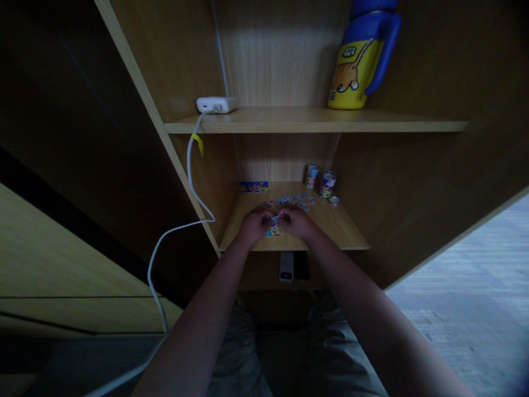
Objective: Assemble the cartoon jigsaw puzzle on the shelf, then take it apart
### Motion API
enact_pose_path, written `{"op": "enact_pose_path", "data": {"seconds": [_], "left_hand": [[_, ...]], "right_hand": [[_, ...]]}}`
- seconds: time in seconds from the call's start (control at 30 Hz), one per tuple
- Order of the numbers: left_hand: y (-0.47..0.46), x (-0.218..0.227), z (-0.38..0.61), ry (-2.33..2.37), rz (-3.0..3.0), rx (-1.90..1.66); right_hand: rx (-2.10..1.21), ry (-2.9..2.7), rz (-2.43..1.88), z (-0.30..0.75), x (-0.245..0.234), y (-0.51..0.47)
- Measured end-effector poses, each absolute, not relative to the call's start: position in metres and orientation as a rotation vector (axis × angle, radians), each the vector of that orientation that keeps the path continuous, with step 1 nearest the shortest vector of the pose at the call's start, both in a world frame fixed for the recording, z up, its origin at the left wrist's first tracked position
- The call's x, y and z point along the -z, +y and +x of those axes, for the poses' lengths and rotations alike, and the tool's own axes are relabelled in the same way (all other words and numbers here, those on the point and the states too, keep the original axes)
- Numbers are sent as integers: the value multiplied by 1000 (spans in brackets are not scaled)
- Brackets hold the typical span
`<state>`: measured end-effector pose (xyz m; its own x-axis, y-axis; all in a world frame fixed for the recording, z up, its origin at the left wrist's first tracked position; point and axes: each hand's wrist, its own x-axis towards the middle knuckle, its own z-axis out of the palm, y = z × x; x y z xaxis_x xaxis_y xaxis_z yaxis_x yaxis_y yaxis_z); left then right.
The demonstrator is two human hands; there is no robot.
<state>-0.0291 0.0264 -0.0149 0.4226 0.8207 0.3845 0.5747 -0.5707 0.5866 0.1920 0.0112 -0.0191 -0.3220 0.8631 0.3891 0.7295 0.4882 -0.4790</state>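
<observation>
My left hand (254, 225) and my right hand (298, 221) meet over the lower shelf, thumbs and fingertips pinched close together. Between them is the top edge of a small joined patch of colourful jigsaw puzzle (274, 230), with a yellow cartoon figure on it. Both hands appear closed on puzzle pieces there; the fingers partly hide them. Just behind the hands lies a spread of loose puzzle pieces (295, 200), in blue, pink and white.
Two small printed cans (312, 175) (328, 184) stand at the back right, near a round metal lid (334, 200). A blue printed strip (253, 187) lies back left. Above, a shelf (285, 118) holds a yellow-and-blue bottle (357, 60) and white charger (215, 105); its cable (190, 165) hangs left.
</observation>
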Motion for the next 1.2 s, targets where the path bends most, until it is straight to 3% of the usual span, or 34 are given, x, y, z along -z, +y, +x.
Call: {"op": "enact_pose_path", "data": {"seconds": [0.27, 0.6, 0.87, 1.2], "left_hand": [[24, 13, -29, 1198, 2375, -924], [25, 14, -29, 1197, 2355, -934], [26, 16, -28, 1296, 2332, -922], [26, 17, -27, 1355, 2309, -952]], "right_hand": [[-408, -2078, -1201, 195, 26, 16], [-326, -2036, -1253, 194, 27, 18], [-61, -2026, -1467, 191, 23, 15], [-71, -2200, -1238, 193, 25, 13]]}}
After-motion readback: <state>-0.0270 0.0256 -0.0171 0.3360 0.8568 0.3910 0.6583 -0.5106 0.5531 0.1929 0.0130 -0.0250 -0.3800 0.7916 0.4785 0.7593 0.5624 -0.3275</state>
